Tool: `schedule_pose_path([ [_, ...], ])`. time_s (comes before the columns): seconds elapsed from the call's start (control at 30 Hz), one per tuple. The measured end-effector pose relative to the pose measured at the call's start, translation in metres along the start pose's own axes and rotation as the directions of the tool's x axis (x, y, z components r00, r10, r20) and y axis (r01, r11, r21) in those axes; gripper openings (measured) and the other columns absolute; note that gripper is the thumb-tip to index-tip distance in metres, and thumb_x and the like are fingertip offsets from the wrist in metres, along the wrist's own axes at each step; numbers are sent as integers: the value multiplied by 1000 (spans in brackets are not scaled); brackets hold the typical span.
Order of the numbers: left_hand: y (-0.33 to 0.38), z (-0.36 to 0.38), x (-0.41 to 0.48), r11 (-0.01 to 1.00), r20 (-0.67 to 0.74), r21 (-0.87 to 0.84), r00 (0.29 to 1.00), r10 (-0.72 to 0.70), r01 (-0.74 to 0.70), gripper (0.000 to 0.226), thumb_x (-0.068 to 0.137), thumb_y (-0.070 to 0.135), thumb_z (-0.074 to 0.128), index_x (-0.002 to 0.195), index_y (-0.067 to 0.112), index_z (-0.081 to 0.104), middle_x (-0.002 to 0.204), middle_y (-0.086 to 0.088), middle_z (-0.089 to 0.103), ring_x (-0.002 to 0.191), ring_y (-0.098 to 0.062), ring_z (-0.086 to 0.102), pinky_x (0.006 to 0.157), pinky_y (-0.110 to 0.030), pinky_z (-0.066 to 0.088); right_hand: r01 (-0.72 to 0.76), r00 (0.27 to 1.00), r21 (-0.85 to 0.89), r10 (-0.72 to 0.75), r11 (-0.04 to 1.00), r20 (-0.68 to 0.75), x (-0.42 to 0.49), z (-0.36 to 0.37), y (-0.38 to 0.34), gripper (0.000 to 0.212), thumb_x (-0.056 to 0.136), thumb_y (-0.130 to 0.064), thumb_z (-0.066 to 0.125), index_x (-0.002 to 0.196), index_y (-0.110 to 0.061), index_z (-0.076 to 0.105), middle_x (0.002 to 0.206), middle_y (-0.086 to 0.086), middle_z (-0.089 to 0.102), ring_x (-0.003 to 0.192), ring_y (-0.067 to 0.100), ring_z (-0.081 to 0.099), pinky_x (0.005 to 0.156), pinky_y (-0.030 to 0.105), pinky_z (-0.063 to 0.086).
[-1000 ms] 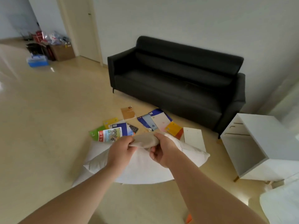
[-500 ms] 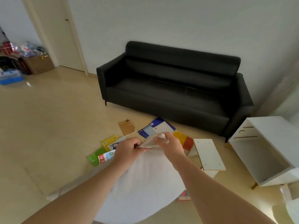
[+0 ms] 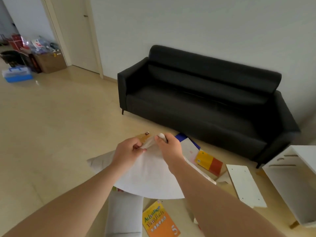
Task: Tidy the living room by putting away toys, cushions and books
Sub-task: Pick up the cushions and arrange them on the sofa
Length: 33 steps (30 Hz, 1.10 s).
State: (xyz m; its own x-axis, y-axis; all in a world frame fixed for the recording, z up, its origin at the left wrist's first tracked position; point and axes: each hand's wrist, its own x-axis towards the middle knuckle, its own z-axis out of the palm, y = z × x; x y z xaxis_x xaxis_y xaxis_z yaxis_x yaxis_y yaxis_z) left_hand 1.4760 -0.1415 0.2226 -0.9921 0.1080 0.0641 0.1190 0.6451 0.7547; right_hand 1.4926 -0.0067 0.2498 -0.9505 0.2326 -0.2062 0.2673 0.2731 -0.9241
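My left hand (image 3: 127,153) and right hand (image 3: 169,146) are close together, both pinching the bunched top corner of a soft, off-white fabric cushion (image 3: 150,178). It hangs from my fingers in a smooth fan shape, above the glossy beige tiled floor (image 3: 59,125) and near the black leather sofa (image 3: 205,103) at the far right. Under it on the floor lie another pale cushion (image 3: 124,214), a flat orange and yellow paperback book (image 3: 159,219) and, to the right, a yellow and red book (image 3: 207,161). A flat white board (image 3: 246,183) lies beside a white open-fronted cabinet (image 3: 294,185).
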Motion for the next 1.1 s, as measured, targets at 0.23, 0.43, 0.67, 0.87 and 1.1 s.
schedule_pose_path([
  [0.23,-80,-57,79,994,92,-50,990,105,-100,13,81,16,69,77,12,58,74,2,59,74,-15,54,61,-15,36,-86,979,49,93,995,-182,50,106,-31,16,94,-31,51,86,-19,56,76,0,51,68,12,45,61,23,39],
  [0.43,-123,-110,136,973,270,-46,935,229,-225,10,80,16,69,79,12,60,78,2,59,78,-16,54,68,-26,43,-178,872,171,235,969,-429,64,179,-66,26,94,-32,51,70,-23,49,70,-2,48,72,15,44,71,30,37],
  [0.67,-137,-151,190,936,398,-56,852,339,-346,13,85,19,65,80,19,54,83,2,59,80,-18,53,71,-29,43,-131,813,433,347,892,-468,85,221,-103,19,97,-29,48,81,-19,52,84,5,52,77,16,47,69,30,45],
  [0.87,-160,-193,251,945,435,-68,843,317,-320,11,90,25,60,96,20,53,94,7,57,91,-13,55,78,-24,46,-108,859,350,265,930,-438,139,264,-143,14,98,-31,45,88,-25,53,85,-1,54,78,12,50,64,24,46],
  [1.1,-206,-231,389,953,549,-94,784,291,-287,21,89,31,60,109,26,58,106,10,61,103,-10,58,92,-26,48,-93,826,225,202,970,-527,262,308,-188,15,96,-28,48,86,-20,55,79,0,55,75,12,53,69,28,46],
])
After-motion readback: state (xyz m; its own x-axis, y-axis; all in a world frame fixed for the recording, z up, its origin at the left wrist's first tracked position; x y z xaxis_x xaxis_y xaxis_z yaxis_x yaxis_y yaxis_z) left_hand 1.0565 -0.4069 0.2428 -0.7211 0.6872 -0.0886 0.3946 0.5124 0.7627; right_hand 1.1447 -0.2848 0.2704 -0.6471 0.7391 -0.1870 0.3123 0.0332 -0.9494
